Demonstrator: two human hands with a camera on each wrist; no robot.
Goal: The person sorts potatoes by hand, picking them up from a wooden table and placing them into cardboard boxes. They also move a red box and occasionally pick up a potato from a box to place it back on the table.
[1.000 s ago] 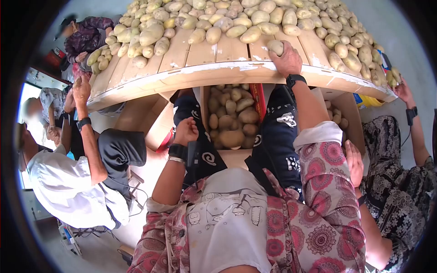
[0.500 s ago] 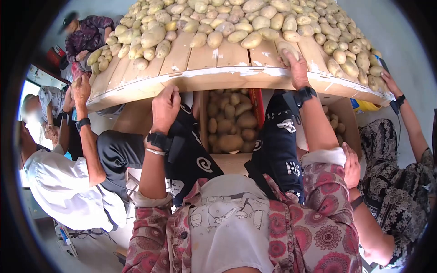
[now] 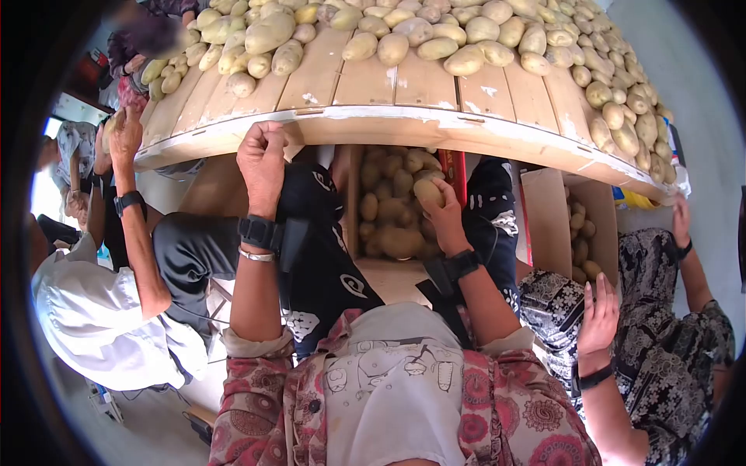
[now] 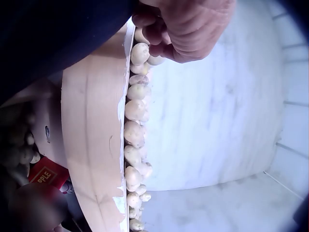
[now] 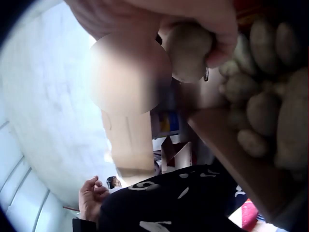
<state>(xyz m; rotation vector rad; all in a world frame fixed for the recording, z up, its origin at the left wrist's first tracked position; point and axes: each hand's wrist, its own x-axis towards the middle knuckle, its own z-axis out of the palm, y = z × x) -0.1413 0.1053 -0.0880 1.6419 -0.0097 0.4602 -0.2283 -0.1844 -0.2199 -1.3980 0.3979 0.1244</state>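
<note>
In the head view my right hand (image 3: 446,220) holds a potato (image 3: 427,193) over the box of potatoes (image 3: 398,242) below the table edge. The right wrist view has that potato (image 5: 188,52) pinched between thumb and fingers of my right hand (image 5: 159,14), with boxed potatoes (image 5: 263,113) beside it. My left hand (image 3: 263,167) is raised by the front edge of the wooden table (image 3: 365,116), its fingers curled and nothing visible in them. Seen from the left wrist, the left hand (image 4: 190,31) is curled in front of the row of potatoes (image 4: 134,134).
Potatoes (image 3: 482,29) are heaped across the tabletop's far side. Another cardboard box (image 3: 544,221) with potatoes stands at the right. A person in white (image 3: 109,318) sits at the left, and one in patterned clothes (image 3: 660,334) at the right.
My right hand has moved from the tabletop down over the box, with a potato in it. My left hand has risen from my lap to the table's edge. The view has shifted slightly.
</note>
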